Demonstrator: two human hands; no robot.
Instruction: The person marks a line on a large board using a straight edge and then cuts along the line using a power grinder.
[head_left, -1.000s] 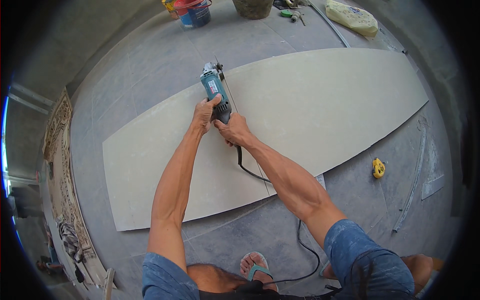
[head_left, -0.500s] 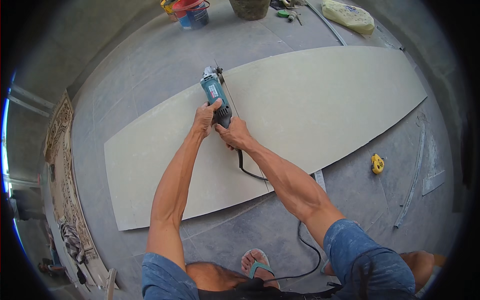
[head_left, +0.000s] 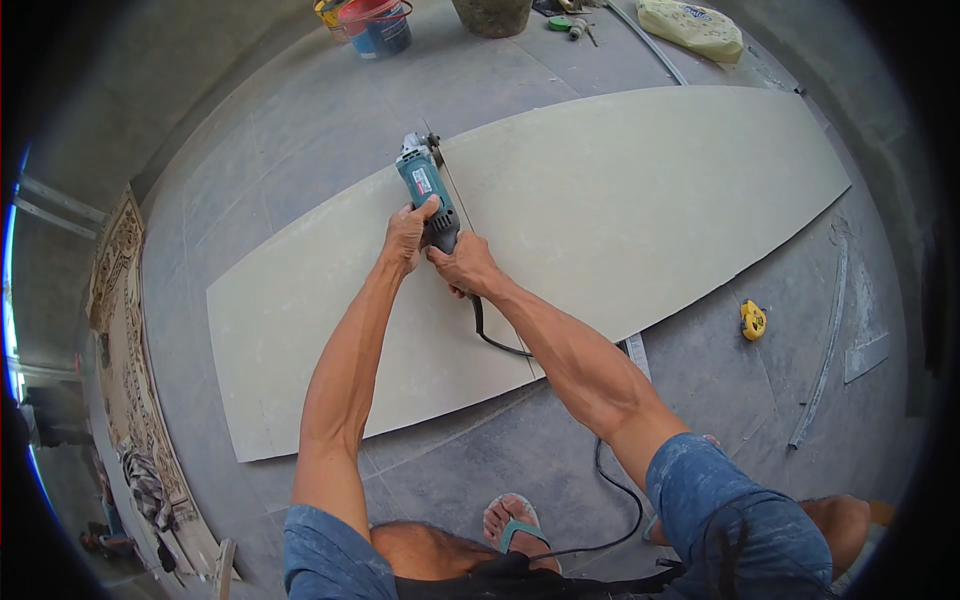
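Both my hands grip a teal angle grinder [head_left: 424, 180] above a large pale board [head_left: 640, 200] lying on the floor. My left hand [head_left: 405, 236] wraps round the side of its body, thumb on top. Closed round the dark rear handle is my right hand [head_left: 467, 264]. The grinder's disc [head_left: 436, 150] stands on edge at the board's far side, by a thin dark line [head_left: 457, 185] that runs across the board between the far and near edges. A black power cord [head_left: 490, 340] leaves the handle, passes under my right forearm and trails to my feet.
A yellow tape measure [head_left: 753, 320] and metal strips [head_left: 826, 350] lie on the right. Beyond the board are buckets [head_left: 374, 28], a pale sack [head_left: 690, 30] and a long metal profile [head_left: 648, 42]. A patterned rug [head_left: 125, 330] lies far left. My sandalled foot [head_left: 515, 525] is near the board.
The view has shifted slightly, so the board and far objects sit a little higher and further left. The grinder stays in both hands near the board's far edge.
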